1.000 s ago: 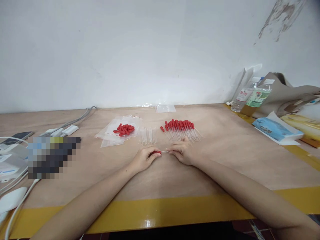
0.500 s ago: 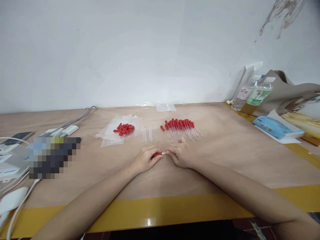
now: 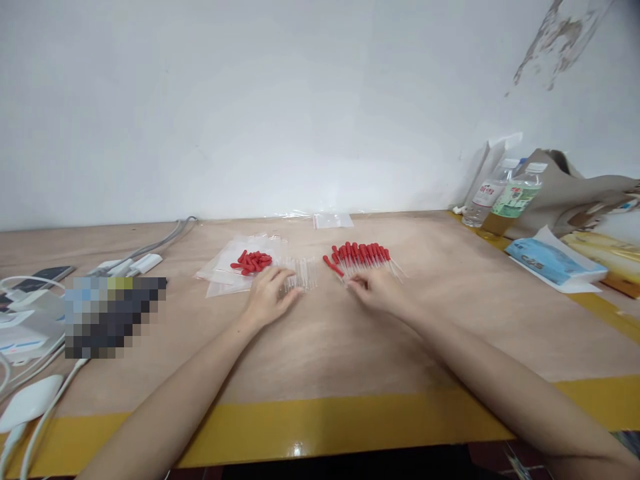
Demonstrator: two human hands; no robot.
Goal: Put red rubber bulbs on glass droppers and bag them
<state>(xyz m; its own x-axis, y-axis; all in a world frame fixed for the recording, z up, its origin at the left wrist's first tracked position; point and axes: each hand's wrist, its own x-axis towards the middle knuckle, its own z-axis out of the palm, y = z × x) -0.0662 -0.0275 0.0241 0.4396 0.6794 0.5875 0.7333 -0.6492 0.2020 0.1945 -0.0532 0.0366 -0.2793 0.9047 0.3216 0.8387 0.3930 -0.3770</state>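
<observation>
The clear tubes [image 3: 307, 274] are lying side by side on the counter [image 3: 300, 363], roughly midway between its front and back edges, their long axes running about from the back edge toward the front. The left hand [image 3: 270, 293] is the nearer one: it is resting at the left end of the tubes, fingers and thumb spreading apart over them, and whether its fingertips are touching glass I cannot tell.

On the other side of the tubes, the right hand [image 3: 379, 288] appears to be pinching the stem of a single dropper [image 3: 338, 270], whose red end is pointing toward the back-left corner. Just behind this hand, the row of red-capped droppers [image 3: 364, 253] is lying with red ends toward the back edge and stems toward the front. Beyond the left hand, loose red bulbs [image 3: 254, 261] are lying on clear bags [image 3: 225, 283].
</observation>
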